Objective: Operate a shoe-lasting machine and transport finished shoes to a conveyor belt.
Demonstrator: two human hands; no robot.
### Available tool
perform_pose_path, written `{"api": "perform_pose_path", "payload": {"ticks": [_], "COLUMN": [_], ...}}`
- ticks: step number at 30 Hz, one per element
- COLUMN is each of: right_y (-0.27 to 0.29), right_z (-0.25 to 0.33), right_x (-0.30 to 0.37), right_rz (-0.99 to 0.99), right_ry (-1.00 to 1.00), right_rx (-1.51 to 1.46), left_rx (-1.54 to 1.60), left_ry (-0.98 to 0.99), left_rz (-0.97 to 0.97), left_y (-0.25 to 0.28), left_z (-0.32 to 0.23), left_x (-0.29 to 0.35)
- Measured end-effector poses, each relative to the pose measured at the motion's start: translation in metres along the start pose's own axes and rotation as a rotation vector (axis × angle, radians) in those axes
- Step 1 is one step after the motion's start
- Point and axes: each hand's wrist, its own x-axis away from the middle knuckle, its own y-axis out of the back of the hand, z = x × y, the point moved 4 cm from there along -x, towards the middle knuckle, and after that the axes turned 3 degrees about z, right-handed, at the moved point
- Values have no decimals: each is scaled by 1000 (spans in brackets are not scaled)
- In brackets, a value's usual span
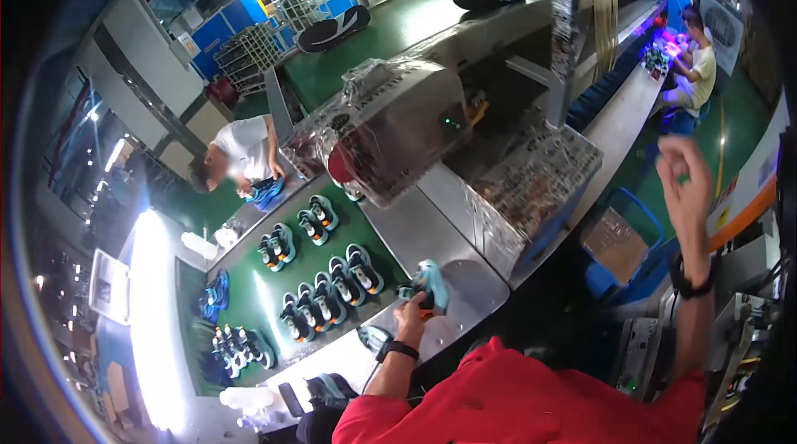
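My left hand (408,321) is closed on a teal and black sneaker (432,287) with an orange patch, at the end of a metal worktop. Out to the right, my right hand (685,178) is raised away from the table, its fingers loosely bent and apart from the thumb; nothing shows in it. A single light-coloured shoe (374,338) lies beside my left wrist. Just beyond, pairs of black and teal sneakers (332,282) stand in rows on a green conveyor belt (261,311).
Plastic-wrapped machinery (398,129) stands ahead, near a wrapped box (535,187). A blue bin (618,249) sits right, below my raised hand. Across the belt, a person (245,149) handles blue shoes; another person (701,62) sits far right. A bright lamp (154,319) runs along the left.
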Motion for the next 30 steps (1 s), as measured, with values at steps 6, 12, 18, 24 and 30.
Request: {"api": "perform_pose_path", "payload": {"ticks": [6, 12, 18, 24, 30], "right_y": [-152, -300, -392, -417, -355], "right_z": [13, -34, -109, -158, -216], "right_x": [-204, -348, -434, -456, -458], "right_rz": [194, 384, 435, 425, 189], "right_ry": [294, 398, 361, 179, -138], "right_rx": [266, 562, 693, 924, 740], "left_rx": [172, 134, -211, -749, -541], "left_ry": [-226, -372, -415, -555, -777], "left_rz": [-133, -259, -437, -411, -294], "left_y": [43, 60, 46, 69, 26], "left_z": [-82, -177, -261, -264, -197], "left_x": [-155, -287, -387, -460, -403]}}
